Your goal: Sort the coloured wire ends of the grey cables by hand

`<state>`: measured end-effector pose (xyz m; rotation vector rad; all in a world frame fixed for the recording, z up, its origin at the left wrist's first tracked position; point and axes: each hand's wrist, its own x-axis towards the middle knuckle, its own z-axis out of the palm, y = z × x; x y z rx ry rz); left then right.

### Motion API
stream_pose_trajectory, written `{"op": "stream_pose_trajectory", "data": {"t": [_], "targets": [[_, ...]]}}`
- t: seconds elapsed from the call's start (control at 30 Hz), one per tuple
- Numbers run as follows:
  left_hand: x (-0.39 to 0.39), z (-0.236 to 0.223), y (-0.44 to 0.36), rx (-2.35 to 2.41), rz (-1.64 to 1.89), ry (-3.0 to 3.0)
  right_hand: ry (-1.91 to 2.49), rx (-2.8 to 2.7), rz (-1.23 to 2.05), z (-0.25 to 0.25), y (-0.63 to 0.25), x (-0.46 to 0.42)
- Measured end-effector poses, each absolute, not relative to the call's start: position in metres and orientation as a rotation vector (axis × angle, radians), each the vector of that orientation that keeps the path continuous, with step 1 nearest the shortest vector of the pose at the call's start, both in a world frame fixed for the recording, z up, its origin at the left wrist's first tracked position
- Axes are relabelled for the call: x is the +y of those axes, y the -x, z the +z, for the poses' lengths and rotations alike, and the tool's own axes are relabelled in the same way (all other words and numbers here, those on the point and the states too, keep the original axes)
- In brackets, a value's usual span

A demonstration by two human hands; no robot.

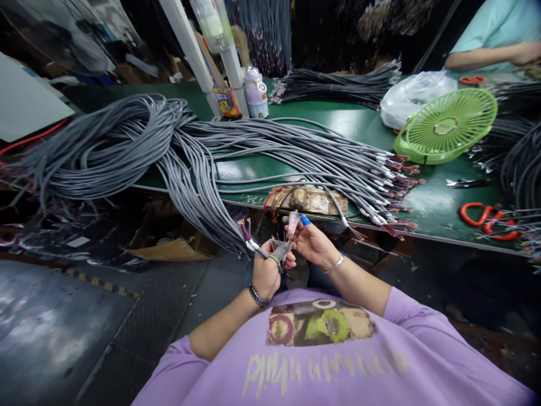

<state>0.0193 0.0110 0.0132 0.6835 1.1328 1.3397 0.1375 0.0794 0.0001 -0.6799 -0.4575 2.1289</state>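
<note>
My left hand (266,275) is closed around a grey cable (261,251), close to its stripped end. Thin coloured wires (289,241) fan out of that end towards my right hand (313,243). The fingers of my right hand are pinched together at these wires; one fingertip has a pale wrap and another a blue one. Exactly which wires they grip is too small to make out. Beside my left hand, more grey cables with white bands (253,245) and bare coloured ends hang over the table edge.
A large grey cable bundle (127,141) spreads across the green table (350,121). A taped block (313,199) sits at the front edge. Rightward are a green fan (448,121), orange-handled scissors (486,220) and a plastic bag (418,96). A bottle (256,93) stands behind; another person (494,39) sits far right.
</note>
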Motion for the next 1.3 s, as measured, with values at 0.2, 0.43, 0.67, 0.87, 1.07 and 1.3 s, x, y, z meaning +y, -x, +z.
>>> {"op": "stream_pose_trajectory", "data": {"t": [0.2, 0.43, 0.67, 0.87, 1.07, 1.3], "targets": [[0.003, 0.011, -0.017, 1.149, 1.368, -0.701, 0.773, -0.718, 2.127, 0.0, -0.148, 0.061], [0.001, 0.001, -0.012, 1.134, 1.209, -0.842, 0.821, -1.149, 1.877, 0.006, -0.151, 0.044], [0.004, 0.0, -0.005, 1.08, 1.031, -0.886, 0.969, -1.24, 1.813, 0.004, -0.153, 0.05], [0.003, -0.001, -0.012, 1.098, 1.18, -0.801, 1.009, -1.192, 1.745, 0.001, -0.149, 0.049], [0.005, 0.006, -0.015, 1.124, 1.23, -0.745, 0.984, -1.133, 1.768, 0.0, -0.147, 0.049], [0.007, 0.011, -0.01, 1.09, 1.237, -0.727, 0.929, -0.855, 1.915, -0.008, -0.153, 0.058]]}}
